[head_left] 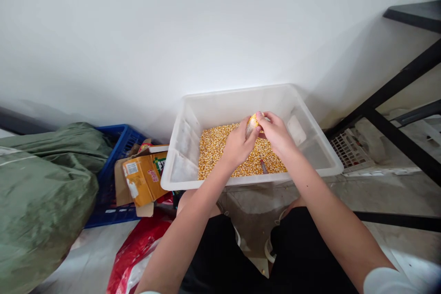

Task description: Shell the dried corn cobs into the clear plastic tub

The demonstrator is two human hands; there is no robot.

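Note:
Both my hands meet over a translucent plastic tub [251, 183] that holds a layer of loose yellow corn kernels [217, 147]. Between them is a corn cob [252, 123], partly stripped, with kernels at its upper end and a pale bare side. My left hand [240, 140] wraps round the cob from the left. My right hand [274, 132] presses on its upper end, thumb on the kernels. A slim tool with a reddish handle and metal end [263, 166] lies on the kernels near the tub's front wall.
Left of the tub, an orange cardboard box [144, 179] leans by a blue crate [120, 147]. A large green bag [51, 188] and a red plastic bag [138, 248] lie nearby. A black metal frame [389, 87] stands at right, with a white basket [351, 151] behind it.

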